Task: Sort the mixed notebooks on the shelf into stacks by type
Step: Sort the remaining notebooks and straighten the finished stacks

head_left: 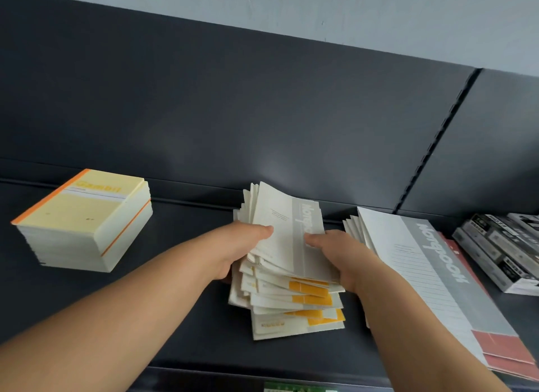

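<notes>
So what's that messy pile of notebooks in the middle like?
The pile is a crooked, fanned-out heap of thin paper notebooks lying flat on the dark shelf, between a neat yellow stack and some large notebooks. Most covers are cream with orange-yellow blocks; the top notebook is white with a grey band. The left hand grips its left edge and the right hand its right edge, thumbs pressing on top.

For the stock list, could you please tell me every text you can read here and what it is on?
"Gambit", blurred: yellow stack.
"Mong", rest hidden by the right hand: top notebook of the mixed pile.
"Mongo", ending unclear: large grey-banded notebook.
Small print, black-and-white boxes, green label: unreadable.
</notes>
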A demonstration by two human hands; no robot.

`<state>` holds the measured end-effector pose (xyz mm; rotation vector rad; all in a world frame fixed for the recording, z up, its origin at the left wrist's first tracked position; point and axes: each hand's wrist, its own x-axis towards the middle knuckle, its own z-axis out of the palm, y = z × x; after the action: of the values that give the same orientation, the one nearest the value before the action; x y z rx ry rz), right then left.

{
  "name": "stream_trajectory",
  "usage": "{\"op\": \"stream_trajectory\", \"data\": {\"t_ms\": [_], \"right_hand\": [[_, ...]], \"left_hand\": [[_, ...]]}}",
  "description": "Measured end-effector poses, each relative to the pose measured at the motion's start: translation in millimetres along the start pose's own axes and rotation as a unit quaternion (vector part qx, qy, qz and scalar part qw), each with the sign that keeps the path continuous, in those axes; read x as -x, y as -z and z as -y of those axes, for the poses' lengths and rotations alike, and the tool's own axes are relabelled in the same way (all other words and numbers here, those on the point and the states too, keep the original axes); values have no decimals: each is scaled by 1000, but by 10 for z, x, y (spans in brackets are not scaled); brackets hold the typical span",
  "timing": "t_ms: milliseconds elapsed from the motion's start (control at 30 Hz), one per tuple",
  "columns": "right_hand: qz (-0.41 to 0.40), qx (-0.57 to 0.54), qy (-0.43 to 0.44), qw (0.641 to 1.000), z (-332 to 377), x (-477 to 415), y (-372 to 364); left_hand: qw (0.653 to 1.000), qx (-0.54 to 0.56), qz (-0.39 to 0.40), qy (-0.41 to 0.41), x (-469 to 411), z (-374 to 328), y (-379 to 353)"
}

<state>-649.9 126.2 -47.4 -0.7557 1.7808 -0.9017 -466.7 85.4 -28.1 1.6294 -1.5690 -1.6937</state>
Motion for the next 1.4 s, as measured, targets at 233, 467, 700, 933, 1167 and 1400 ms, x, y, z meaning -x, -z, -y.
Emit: {"op": "stream_trajectory", "data": {"t_ms": [233,467,700,933,1167,1400], "right_hand": [[-52,20,-4,998,-53,30,337],[-84,21,13,996,-53,52,358],[-95,81,81,989,18,158,283],[-85,0,83,993,101,296,269],[-38,-161,20,986,202,303,102],[55,-195,110,973,279,380,-345]], "left_hand": [[1000,-8,14,-7,-20,-177,-407],[999,6,37,-13,-20,-164,-360],[999,18,44,-8,-8,-145,-347],[993,102,52,-27,20,-156,-253],[981,188,29,-23,154,-123,11],[978,22,-35,-203,470,23,610]]}}
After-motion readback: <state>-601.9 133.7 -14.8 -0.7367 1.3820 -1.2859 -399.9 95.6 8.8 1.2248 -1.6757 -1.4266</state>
